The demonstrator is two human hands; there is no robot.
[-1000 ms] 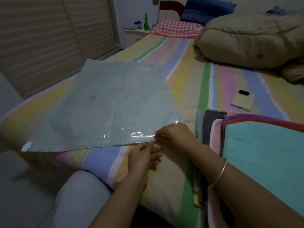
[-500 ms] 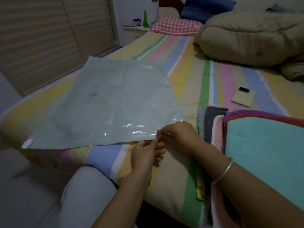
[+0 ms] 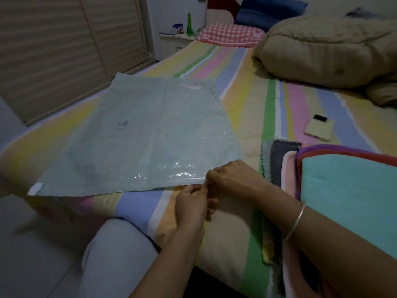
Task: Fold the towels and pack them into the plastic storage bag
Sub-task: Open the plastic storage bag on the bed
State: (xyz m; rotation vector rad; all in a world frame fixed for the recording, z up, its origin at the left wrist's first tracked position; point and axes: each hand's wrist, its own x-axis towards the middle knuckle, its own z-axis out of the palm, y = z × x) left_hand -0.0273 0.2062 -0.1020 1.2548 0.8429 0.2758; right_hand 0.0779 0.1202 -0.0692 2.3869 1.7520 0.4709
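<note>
Head view. You are sitting at the near edge of a bed covered in a pastel striped sheet. The pale green, translucent plastic storage bag is lying flat across the left centre of the frame, its near edge running along the sheet.

Your left hand and right hand are meeting at the bag's near right corner, lower centre of the frame. Both are pinching that edge between thumb and fingers, knuckles almost touching. A thin silver bangle is sitting on your right wrist.

The stack of folded towels is resting at the right edge of the frame, just beside your right forearm: turquoise on top, with red, purple, pink and grey layers showing at its left side.

A cream flip phone is lying on the sheet above the stack. A beige quilt is bunched at upper right; a red checked pillow is sitting at upper centre.
</note>
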